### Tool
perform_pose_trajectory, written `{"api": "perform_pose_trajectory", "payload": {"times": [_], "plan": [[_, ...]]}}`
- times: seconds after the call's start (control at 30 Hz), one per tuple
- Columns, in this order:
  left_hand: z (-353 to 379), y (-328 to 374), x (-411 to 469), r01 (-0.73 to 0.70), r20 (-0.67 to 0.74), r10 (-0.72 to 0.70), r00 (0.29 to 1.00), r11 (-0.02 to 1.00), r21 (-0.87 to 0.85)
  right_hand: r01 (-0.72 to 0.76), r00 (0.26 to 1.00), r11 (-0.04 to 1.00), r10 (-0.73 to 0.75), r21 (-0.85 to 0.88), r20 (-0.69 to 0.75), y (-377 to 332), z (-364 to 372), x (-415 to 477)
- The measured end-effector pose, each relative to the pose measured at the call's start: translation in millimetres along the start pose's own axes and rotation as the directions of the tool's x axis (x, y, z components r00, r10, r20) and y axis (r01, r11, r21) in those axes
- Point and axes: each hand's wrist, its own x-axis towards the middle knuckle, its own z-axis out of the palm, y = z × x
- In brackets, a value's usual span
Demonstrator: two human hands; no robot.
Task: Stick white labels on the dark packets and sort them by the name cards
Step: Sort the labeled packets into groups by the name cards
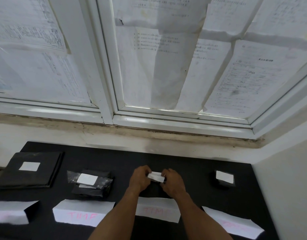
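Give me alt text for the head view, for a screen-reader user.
The left hand and right hand pinch a white label over a black mat. Three labelled dark packets lie on it: far left, left of centre, far right. Four folded white name cards line its near edge.

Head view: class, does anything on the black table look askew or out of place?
The packet pile behind the second name card from the left looks untidy: its packets overlap at differing angles, unlike the squared stack at far left. The far-right name card also lies slanted.
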Motion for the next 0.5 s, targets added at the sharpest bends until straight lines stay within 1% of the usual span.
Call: {"api": "perform_pose_trajectory", "payload": {"times": [0.27, 0.5], "plan": [[-0.2, 1.9, 1.0, -0.009, 0.035, 0.008, 0.999, 1.000, 0.007, 0.007, 1.000, 0.999, -0.007, -0.044, 0.007, -1.3, -0.6, 0.2], [0.6, 0.3, -0.8, 0.002, 0.027, -0.002, 1.000, 1.000, 0.009, 0.003, 1.000, 0.999, -0.002, -0.038, 0.020, -1.9, -1.6, -1.6]]}}
